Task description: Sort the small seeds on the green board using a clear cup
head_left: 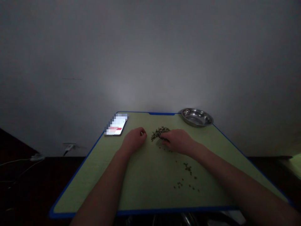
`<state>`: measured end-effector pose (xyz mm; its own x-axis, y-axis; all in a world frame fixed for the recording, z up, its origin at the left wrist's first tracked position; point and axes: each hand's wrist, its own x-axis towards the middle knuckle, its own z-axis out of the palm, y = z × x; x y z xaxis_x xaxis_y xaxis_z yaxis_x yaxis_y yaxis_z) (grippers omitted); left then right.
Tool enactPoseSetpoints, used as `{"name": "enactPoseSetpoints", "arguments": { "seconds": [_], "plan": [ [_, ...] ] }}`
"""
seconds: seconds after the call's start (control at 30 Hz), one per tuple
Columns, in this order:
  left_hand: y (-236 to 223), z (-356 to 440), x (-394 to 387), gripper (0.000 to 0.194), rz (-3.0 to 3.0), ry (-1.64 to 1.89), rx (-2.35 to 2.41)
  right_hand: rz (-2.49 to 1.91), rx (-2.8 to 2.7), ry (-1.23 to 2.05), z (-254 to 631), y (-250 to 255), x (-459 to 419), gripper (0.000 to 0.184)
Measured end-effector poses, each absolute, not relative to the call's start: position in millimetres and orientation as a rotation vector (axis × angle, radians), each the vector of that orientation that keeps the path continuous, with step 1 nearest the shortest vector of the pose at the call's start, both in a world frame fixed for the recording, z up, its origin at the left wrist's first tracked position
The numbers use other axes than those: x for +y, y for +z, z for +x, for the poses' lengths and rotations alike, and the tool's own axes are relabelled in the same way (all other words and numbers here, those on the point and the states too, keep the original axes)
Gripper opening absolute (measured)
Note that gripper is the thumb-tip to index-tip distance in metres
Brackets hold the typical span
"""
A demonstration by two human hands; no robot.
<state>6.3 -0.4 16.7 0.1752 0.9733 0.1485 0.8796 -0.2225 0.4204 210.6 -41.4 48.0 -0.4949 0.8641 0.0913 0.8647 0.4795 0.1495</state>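
**Sorting little beans in a pretty dark room**

Both hands are up near the far middle of the tabletop (98,175), the green one with blue edging. The right hand (178,141) lies palm down, fingers curled onto the near edge of the bean pile (160,132), touching it. Can't tell if it's actually pinching any, the fingertips are hidden. The left hand (134,140) is a loose fist just left of the pile, resting on the top; if it's holding anything, I can't see it.

What could go wrong, I reckon: a sweep of that right hand could knock beans off, since they're small and round. There's already a loose scatter of beans (187,177) toward the near right edge, and the right forearm lies close beside it, so a drag could push those over. The dim light makes them easy to miss too.

Other stuff: a steel bowl (197,117) at the far right corner, a lit phone (116,126) at the far left corner. Nothing stands between pile and bowl.
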Motion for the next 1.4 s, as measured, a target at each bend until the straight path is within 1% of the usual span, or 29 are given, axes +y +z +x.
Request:
{"name": "enactPoseSetpoints", "arguments": {
  "seconds": [0.27,0.47,0.67,0.9,1.13,1.4],
  "plan": [
    [16,6,1,0.025,2.240,0.579,1.780,-1.408,-2.806,-0.094,208,53,-42,0.024],
    [16,6,1,0.025,2.244,0.572,1.770,-1.262,-2.864,-0.037,209,55,-49,0.023],
    [15,5,0,0.025,2.231,0.580,1.767,-1.374,-2.779,0.013,227,48,-52,0.023],
    [14,6,2,0.025,2.226,0.570,1.777,-1.500,-2.714,-0.050,248,43,-64,0.014],
    [14,6,2,0.025,2.221,0.563,1.778,-1.528,-2.641,0.050,263,40,-79,0.021],
    [15,6,1,0.023,2.239,0.585,1.772,-1.569,-2.608,0.048,263,37,-86,0.021]
  ]
}}
